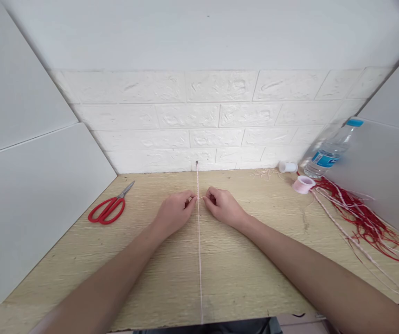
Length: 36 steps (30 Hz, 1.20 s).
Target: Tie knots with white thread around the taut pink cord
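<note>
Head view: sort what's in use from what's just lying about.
In use:
taut cord, running between the hands
thin thread, at the cord
left hand and right hand, pinching close to the cord

Apparently lying about, untouched:
red-handled scissors
white spool
pink spool, possibly spare supply
bottle
loose red and pale cords

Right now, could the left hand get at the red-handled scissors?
Probably yes: only tabletop shows between the left hand and the scissors, though its fingertips are pinched beside the pale cord.
</note>
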Each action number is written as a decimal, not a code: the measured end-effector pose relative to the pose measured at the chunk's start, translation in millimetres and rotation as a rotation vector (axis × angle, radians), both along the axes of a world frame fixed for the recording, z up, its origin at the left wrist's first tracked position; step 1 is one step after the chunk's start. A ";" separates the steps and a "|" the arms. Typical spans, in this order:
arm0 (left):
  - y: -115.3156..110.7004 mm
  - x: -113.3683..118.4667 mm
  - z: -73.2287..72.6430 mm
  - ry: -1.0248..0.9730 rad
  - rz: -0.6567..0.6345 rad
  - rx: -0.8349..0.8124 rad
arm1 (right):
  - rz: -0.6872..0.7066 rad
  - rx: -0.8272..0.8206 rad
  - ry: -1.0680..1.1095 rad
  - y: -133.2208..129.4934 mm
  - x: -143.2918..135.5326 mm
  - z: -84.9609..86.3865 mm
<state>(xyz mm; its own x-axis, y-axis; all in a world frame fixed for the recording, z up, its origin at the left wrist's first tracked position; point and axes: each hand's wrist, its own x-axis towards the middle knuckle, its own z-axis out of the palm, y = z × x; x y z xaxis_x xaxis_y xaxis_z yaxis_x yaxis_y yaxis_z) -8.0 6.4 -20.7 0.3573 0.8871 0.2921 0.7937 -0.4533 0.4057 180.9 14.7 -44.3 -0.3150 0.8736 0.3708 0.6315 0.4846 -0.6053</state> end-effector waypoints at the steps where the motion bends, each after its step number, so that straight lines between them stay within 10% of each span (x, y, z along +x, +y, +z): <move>1: 0.1 0.2 0.0 -0.004 0.004 -0.004 | -0.002 -0.002 0.001 0.0 -0.1 0.1; 36: 5.5 -2.1 -6.3 0.006 -0.037 -0.050 | 0.011 0.003 -0.127 -0.6 0.0 3.0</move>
<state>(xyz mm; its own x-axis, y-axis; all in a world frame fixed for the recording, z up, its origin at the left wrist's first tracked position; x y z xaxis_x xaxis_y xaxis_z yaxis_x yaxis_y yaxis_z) -10.0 12.0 -26.9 0.3921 0.8866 0.2454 0.7790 -0.4619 0.4241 181.0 14.1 -41.3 -0.3692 0.8687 0.3302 0.6974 0.4938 -0.5194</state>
